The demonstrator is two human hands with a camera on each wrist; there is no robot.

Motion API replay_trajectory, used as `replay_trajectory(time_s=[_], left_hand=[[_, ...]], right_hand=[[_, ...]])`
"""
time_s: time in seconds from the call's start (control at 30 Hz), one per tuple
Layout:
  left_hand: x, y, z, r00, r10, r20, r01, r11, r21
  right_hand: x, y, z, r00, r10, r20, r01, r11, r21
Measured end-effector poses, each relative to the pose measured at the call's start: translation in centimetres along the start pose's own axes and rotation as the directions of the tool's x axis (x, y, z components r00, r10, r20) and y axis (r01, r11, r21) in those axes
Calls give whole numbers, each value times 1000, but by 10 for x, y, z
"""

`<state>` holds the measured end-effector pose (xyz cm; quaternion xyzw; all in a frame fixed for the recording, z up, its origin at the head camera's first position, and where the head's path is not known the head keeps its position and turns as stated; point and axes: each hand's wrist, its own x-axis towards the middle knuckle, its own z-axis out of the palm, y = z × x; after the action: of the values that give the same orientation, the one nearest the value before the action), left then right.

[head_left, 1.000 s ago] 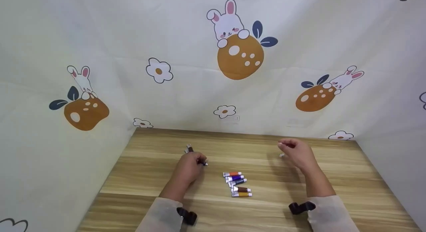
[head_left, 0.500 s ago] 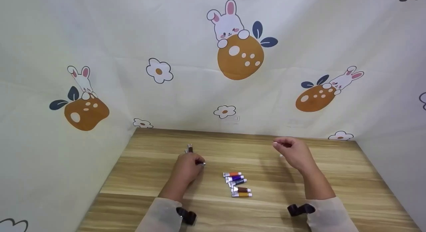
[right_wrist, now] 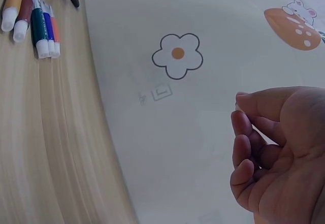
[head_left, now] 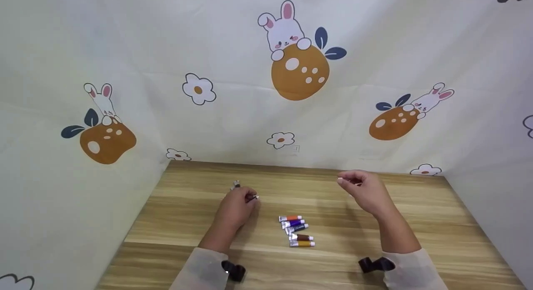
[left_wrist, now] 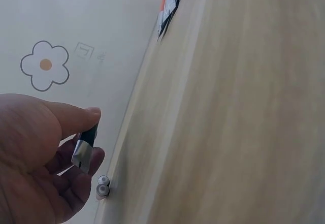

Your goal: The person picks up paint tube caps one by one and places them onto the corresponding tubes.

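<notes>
My left hand (head_left: 237, 206) grips a small dark paint tube (left_wrist: 86, 141) between thumb and fingers. Its white cap points right in the head view, and its silver crimped end shows in the left wrist view. Just behind that hand lie more tubes (head_left: 236, 184), partly covered by it. My right hand (head_left: 362, 190) is raised at the right, thumb and forefinger pinching a small white piece (right_wrist: 237, 107), mostly hidden by the fingertips. Between the hands, nearer the front, lie an orange tube (head_left: 291, 218), a purple tube (head_left: 295, 224), a dark blue-green tube (head_left: 298, 228), a brown tube (head_left: 301, 237) and an ochre tube (head_left: 303, 243).
The wood-grain table (head_left: 187, 227) meets a pale printed cloth (head_left: 233, 127) along its back edge. Cloth also rises at both sides. A black wrist mount (head_left: 235, 271) sits on the left sleeve and another black mount (head_left: 377, 264) on the right.
My right hand has drifted slightly left. The left hand has raised the capped end of its dark tube a little. The tubes in the middle stay where they were.
</notes>
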<state>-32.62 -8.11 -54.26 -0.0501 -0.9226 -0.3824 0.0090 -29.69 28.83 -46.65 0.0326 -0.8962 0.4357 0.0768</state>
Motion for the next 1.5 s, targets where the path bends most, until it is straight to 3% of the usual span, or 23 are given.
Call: replay_trajectory(time_s=[0.53,0.83,1.0,1.5], left_hand=[[-3,8,0,993,-41,-111,37,999,-39],[-2,13,-4,994,-43,-104,26,988,-154],[-2,17,-5,992,-82,-97,57,971,-231],[-7,24,-11,992,-65,-107,31,956,-292]], right_hand=[[-14,-23,-3,998,-56,-16,57,998,5],[-21,-35,-2,994,-103,-30,104,994,28],[-26,-42,-3,992,-119,-38,120,992,38],[-51,-73,-8,981,-180,-68,184,982,53]])
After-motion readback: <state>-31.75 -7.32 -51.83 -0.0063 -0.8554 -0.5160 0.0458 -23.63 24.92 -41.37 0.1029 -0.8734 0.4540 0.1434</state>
